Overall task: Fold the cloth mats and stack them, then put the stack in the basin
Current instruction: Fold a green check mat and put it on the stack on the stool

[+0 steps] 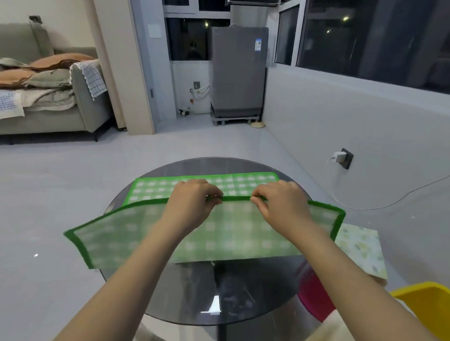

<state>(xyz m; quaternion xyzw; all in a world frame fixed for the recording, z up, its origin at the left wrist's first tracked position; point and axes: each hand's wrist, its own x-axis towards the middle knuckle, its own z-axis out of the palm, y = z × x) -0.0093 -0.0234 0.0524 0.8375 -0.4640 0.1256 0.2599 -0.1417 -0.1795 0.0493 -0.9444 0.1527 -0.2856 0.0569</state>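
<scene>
A green checked cloth mat [228, 233] lies across the round dark glass table [237, 297]. Its near half is lifted and folded over toward the far half, which lies flat. My left hand [193, 202] pinches the mat's dark green hem near the middle. My right hand [282, 203] pinches the same hem a little to the right. The mat's left corner hangs past the table edge. A pale mat with a leaf print [361, 250] lies at the right, beside the table. A yellow basin [431, 304] sits at the lower right.
A pink container [313, 297] shows through the glass under the table's right side. A charger and white cable [338, 158] run along the right wall. A sofa with bedding [39, 93] stands at the far left, and a grey washing machine [237, 73] at the back.
</scene>
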